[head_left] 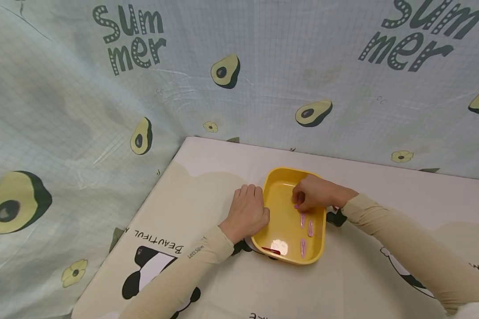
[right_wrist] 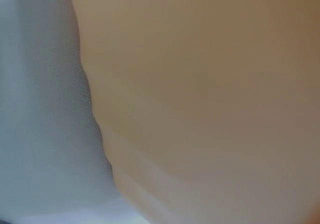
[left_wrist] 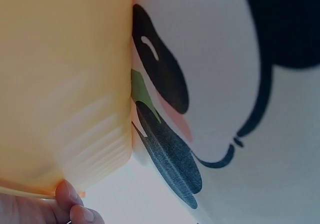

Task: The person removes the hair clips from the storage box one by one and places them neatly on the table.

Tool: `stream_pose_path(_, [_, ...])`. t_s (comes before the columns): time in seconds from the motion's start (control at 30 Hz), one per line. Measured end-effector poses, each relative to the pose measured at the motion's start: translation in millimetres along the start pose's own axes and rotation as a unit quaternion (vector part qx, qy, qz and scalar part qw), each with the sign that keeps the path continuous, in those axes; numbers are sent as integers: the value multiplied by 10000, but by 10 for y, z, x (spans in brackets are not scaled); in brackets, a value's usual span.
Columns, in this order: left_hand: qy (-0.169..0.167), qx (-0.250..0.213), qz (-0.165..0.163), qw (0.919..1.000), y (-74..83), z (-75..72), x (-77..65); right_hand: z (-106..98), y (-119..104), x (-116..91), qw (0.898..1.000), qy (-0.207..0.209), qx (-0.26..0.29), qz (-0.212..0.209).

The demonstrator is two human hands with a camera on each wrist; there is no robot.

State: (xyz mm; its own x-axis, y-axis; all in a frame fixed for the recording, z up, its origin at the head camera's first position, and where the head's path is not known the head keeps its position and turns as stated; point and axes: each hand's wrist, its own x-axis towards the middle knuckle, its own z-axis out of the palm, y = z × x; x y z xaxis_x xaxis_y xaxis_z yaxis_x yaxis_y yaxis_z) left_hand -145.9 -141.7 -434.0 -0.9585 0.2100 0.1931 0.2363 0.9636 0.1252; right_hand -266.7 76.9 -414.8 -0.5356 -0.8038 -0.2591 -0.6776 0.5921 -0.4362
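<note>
A yellow tray (head_left: 279,221) lies on the printed cloth in the head view. My left hand (head_left: 247,210) grips its left rim; in the left wrist view, fingertips (left_wrist: 67,196) curl over the edge. Inside the tray, my right hand (head_left: 313,192) pinches a small pink hair clip (head_left: 296,206), mostly hidden by the fingers. Below that hand lie three pink snap hair clips (head_left: 310,228), and a dark red clip (head_left: 271,250) rests by the near left corner. A blurred tan surface fills most of the right wrist view, hiding the fingers there.
The table cloth (head_left: 207,190) carries panda prints and lettering. Behind and to the left hangs a pale curtain (head_left: 263,110) with avocado prints, close to the table's edge. A small red thing (head_left: 335,207) shows under the right wrist by the tray's right rim.
</note>
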Motion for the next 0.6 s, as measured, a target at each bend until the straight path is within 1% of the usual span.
stream_pose_path(0.17, [9,-4,18,10000,2,-5,-8,0,19,-10,10000,-8,41,-76])
stream_pose_path(0.4, [47,35,36,10000,1,-4,-9,5,38,-14,9998,59,-54,-206])
stream_pose_path(0.6, [48,52,23,10000,7,-6,-9,19,44,-18,9992,202,-80,-325])
